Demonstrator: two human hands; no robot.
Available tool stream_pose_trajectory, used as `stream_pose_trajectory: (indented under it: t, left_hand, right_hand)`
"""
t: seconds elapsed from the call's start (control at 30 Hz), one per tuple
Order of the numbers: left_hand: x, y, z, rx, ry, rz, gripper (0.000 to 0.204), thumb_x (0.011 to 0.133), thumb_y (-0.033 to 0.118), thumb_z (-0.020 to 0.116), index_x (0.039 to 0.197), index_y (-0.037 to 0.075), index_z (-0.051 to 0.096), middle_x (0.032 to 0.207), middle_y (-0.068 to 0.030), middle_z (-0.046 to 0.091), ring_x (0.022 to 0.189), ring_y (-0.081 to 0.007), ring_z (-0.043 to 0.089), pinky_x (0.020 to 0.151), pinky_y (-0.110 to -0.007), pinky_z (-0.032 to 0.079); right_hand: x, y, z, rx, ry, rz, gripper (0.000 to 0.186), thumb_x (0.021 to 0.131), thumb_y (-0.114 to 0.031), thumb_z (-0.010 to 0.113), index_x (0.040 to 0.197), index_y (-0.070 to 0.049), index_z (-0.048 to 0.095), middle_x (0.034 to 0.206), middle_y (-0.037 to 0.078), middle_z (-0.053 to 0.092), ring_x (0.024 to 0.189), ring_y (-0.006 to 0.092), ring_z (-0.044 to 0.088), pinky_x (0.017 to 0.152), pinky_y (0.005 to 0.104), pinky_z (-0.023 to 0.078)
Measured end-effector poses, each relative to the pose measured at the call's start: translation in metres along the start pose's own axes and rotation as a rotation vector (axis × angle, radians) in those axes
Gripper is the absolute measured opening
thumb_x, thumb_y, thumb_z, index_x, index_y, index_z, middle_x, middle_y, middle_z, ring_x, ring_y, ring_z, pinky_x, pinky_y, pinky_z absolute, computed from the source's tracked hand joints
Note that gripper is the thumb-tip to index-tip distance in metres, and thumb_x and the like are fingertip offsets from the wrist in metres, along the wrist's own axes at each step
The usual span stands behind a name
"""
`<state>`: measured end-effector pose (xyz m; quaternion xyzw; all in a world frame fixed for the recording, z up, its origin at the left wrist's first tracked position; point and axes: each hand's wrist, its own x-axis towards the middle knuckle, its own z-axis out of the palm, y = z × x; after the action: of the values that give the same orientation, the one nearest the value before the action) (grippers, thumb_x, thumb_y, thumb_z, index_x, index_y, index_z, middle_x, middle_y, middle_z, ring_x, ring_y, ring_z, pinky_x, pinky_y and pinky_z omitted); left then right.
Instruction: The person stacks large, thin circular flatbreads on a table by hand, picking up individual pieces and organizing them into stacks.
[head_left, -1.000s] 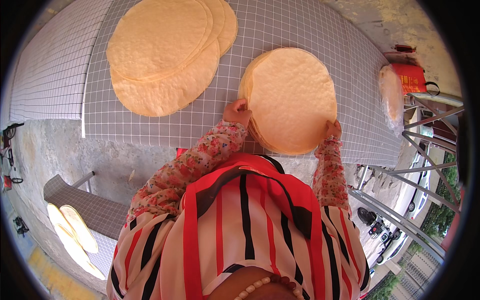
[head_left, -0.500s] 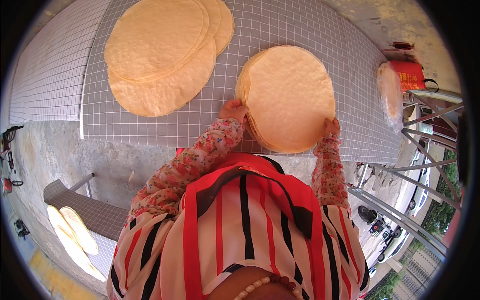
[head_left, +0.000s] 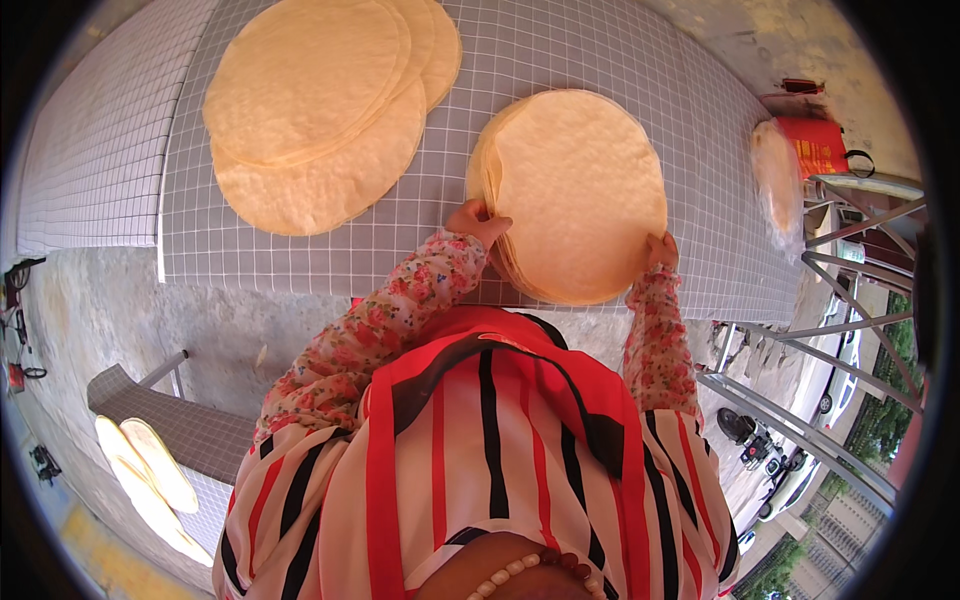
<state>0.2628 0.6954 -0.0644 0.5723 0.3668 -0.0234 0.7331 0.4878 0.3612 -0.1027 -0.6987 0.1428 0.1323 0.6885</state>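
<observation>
A stack of thin, round, tan sheets that look like flatbreads (head_left: 580,190) lies before me on the grey checked tablecloth (head_left: 430,265). My left hand (head_left: 480,222) pinches the stack's lower left edge, its thumb over the top sheet and the other fingers at the layered side. Along that side several sheet edges show slightly fanned. At the lower right rim my right hand (head_left: 660,250) grips the edge, fingertips on top; the rest of its fingers are partly hidden. Up to the left, a larger overlapping pile of the same round sheets (head_left: 310,90) rests untouched.
A clear plastic bag with pale round pieces (head_left: 778,185) and a red packet (head_left: 815,148) lie at the table's right end. Metal framework (head_left: 850,250) stands beyond that end. Behind me on the left, a low table (head_left: 150,420) holds more round sheets (head_left: 160,465).
My left thumb has come up over the top sheet's edge, and the sheets on that side look more fanned. My right hand keeps its place on the rim.
</observation>
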Motion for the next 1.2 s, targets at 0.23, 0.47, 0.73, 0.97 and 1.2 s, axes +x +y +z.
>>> stream_pose_trajectory:
  t: [0.23, 0.47, 0.73, 0.97, 1.2]
  left_hand:
    - [0.01, 0.001, 0.001, -0.28, -0.187, -0.187, 0.039, 0.08, 0.014, 0.06, 0.112, -0.004, 0.049, 0.103, -0.0154, 0.061, 0.089, -0.0278, 0.065, 0.068, -0.038, 0.057]
    - [-0.006, 0.046, 0.008, -0.483, -0.235, -0.338, 0.035, 0.081, 0.01, 0.056, 0.111, -0.006, 0.047, 0.107, -0.0183, 0.058, 0.097, -0.0307, 0.061, 0.079, -0.043, 0.056]
    - [0.002, 0.051, 0.011, -0.503, -0.267, -0.398, 0.031, 0.081, 0.008, 0.057, 0.107, -0.006, 0.047, 0.108, -0.0185, 0.055, 0.098, -0.0314, 0.059, 0.083, -0.047, 0.054]
    - [0.01, 0.035, -0.006, -0.517, -0.267, -0.453, 0.032, 0.079, 0.006, 0.058, 0.107, -0.006, 0.048, 0.106, -0.018, 0.057, 0.093, -0.0302, 0.061, 0.079, -0.045, 0.056]
    - [0.021, 0.0, -0.019, -0.308, -0.23, -0.32, 0.03, 0.079, 0.008, 0.061, 0.106, -0.004, 0.053, 0.1, -0.0156, 0.061, 0.086, -0.0282, 0.065, 0.07, -0.039, 0.059]
  right_hand:
    - [-0.005, 0.002, -0.019, -0.398, 0.307, -0.193, 0.027, 0.083, -0.003, 0.057, 0.11, 0.004, 0.056, 0.098, 0.011, 0.064, 0.084, 0.0221, 0.063, 0.075, 0.0327, 0.052]
    - [-0.177, -0.042, 0.037, -0.117, -0.011, -0.006, 0.016, 0.088, -0.012, 0.056, 0.1, -0.001, 0.06, 0.082, 0.008, 0.065, 0.07, 0.0146, 0.062, 0.065, 0.0273, 0.051]
    - [-0.248, 0.018, 0.078, 0.62, -0.34, 0.552, 0.035, 0.095, -0.03, 0.049, 0.118, -0.004, 0.052, 0.11, 0.015, 0.063, 0.1, 0.0261, 0.062, 0.088, 0.0372, 0.05]
    - [-0.213, 0.046, 0.069, 0.939, 0.178, 0.38, 0.041, 0.093, -0.029, 0.051, 0.125, -0.005, 0.046, 0.125, 0.01, 0.053, 0.119, 0.0274, 0.048, 0.101, 0.0453, 0.04]
    - [-0.19, 0.028, 0.066, 0.811, 0.154, 0.359, 0.042, 0.092, -0.026, 0.051, 0.128, -0.005, 0.044, 0.128, 0.01, 0.052, 0.119, 0.027, 0.049, 0.102, 0.0449, 0.04]
